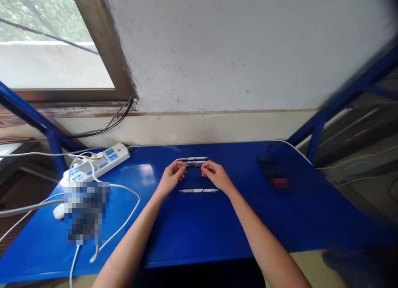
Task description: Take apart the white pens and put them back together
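My left hand [174, 175] and my right hand [214, 174] face each other over the blue table, fingers closed in a pinch. Between them a slim white-and-grey pen [194, 164] lies crosswise, one end at each hand's fingertips. The fingers partly hide its ends. Just beyond it, a similar pen [192, 159] runs parallel, close to the first. Nearer to me, a third pen [199, 190] rests flat on the table below both hands, touched by neither.
The blue table [199, 230] backs onto a wall. A white power strip [120, 153] with plugs and white cables [130, 190] occupies the left side, beside a pixelated object [87, 215]. Dark, blurred items [273, 172] lie at right. Blue frame bars [342, 97] rise at both sides.
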{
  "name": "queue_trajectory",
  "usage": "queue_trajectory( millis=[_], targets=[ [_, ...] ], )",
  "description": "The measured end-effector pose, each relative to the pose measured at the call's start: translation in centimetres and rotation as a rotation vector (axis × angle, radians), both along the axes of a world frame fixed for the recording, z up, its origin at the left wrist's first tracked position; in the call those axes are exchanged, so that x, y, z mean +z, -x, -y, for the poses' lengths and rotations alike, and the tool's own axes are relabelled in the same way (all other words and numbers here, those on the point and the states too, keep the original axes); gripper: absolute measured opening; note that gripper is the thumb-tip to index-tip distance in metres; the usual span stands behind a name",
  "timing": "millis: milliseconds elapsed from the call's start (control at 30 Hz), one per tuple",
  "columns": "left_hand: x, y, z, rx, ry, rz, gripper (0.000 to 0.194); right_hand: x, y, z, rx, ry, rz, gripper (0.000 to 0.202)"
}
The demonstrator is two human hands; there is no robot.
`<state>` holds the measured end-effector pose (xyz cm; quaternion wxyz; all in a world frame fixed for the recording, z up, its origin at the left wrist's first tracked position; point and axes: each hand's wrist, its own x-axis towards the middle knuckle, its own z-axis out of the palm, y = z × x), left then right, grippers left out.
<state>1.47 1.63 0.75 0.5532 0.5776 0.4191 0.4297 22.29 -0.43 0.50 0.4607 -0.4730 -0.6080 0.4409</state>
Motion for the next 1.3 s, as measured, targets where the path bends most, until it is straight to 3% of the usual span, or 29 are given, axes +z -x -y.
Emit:
queue_trajectory(
  millis=[267, 567, 700, 867, 1000, 1100, 1300],
  targets=[
    [0.7, 0.5, -0.1, 0.036, -0.047, -0.059, 0.032, 0.6, -0.8, 0.1, -0.099, 0.064, -0.05, 0.026],
    [0.3, 0.4, 0.0, 0.062, -0.016, -0.249, 0.055, 0.8, -0.2, 0.0, -0.119, 0.147, -0.433, 0.033],
    [0.2, 0.4, 0.1, 0.045, -0.015, -0.254, 0.059, 0.6, 0.2, 0.0, -0.101, 0.108, -0.377, 0.035],
    [0.5, 0.0, 0.4, -0.008, -0.064, -0.107, 0.032, 0.0, 1.2, 0.3, 0.016, 0.044, -0.203, 0.038],
    [0.4, -0.2, 0.3, -0.021, 0.011, -0.004, 0.032, -0.1, 1.4, 0.4, 0.063, -0.012, -0.072, 0.038],
    [0.4, 0.0, 0.1, 0.037, 0.061, 0.026, 0.034, 0.0, 0.5, 0.1, -0.068, -0.08, 0.012, 0.036],
    [0.3, 0.3, -0.1, 0.08, 0.183, 0.24, 0.033, -1.0, -2.5, -0.8, -0.529, -0.245, 0.428, 0.022]
  ],
)
